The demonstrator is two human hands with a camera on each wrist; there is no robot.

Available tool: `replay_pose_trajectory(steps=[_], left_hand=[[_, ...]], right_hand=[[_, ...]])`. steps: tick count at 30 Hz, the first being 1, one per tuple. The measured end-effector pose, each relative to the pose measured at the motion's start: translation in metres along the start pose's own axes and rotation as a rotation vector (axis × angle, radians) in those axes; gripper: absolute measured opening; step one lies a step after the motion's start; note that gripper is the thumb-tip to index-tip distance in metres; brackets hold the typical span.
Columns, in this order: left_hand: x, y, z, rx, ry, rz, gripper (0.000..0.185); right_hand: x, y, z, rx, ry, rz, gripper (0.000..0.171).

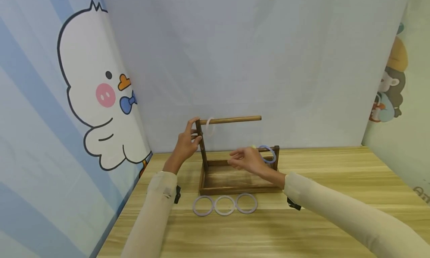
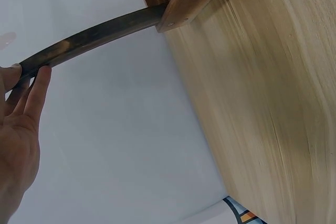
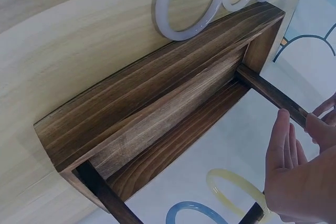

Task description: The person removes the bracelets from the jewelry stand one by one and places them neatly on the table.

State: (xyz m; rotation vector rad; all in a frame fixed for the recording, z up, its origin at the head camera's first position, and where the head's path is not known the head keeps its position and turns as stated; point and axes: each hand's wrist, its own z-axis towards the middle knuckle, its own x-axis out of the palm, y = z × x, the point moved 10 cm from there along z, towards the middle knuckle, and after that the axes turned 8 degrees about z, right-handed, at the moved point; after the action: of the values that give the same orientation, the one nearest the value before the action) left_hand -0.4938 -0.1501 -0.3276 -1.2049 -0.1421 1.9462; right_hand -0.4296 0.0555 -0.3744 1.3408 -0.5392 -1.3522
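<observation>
My left hand (image 1: 186,143) holds the top of the tall dark post (image 2: 89,40) of a wooden rack, thumb on one side and fingers on the other. A pale pink bangle (image 1: 207,128) hangs on the upper bar (image 1: 235,120) close to that post. Over the rack's tray, my right hand (image 1: 249,160) has loosely bent fingers pointing left, with nothing seen between them. It partly hides the lower bar, where a blue bangle (image 1: 273,159) and a yellow bangle (image 3: 231,184) hang. The yellow one is mostly behind the hand in the head view.
In front of the rack's tray (image 1: 242,191), a purple bangle (image 1: 193,208), a white bangle (image 1: 224,214) and another purple bangle (image 1: 246,212) lie in a row on the wood-grain table (image 1: 322,198). A pale curtain (image 1: 268,64) hangs behind.
</observation>
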Motion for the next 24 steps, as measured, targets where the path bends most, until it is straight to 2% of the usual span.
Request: replay_pose_trajectory(steps=[4, 12, 24], left_hand=[[0.000, 0.000, 0.000, -0.005, 0.002, 0.007, 0.075], [0.000, -0.002, 0.000, -0.005, 0.004, 0.004, 0.072], [0.000, -0.001, 0.000, -0.011, -0.004, 0.018, 0.074]], right_hand=[[0.001, 0.002, 0.004, 0.001, -0.001, 0.009, 0.032], [0.002, 0.009, 0.011, -0.031, -0.025, -0.047, 0.028], [0.005, 0.018, 0.026, -0.039, -0.050, 0.001, 0.030]])
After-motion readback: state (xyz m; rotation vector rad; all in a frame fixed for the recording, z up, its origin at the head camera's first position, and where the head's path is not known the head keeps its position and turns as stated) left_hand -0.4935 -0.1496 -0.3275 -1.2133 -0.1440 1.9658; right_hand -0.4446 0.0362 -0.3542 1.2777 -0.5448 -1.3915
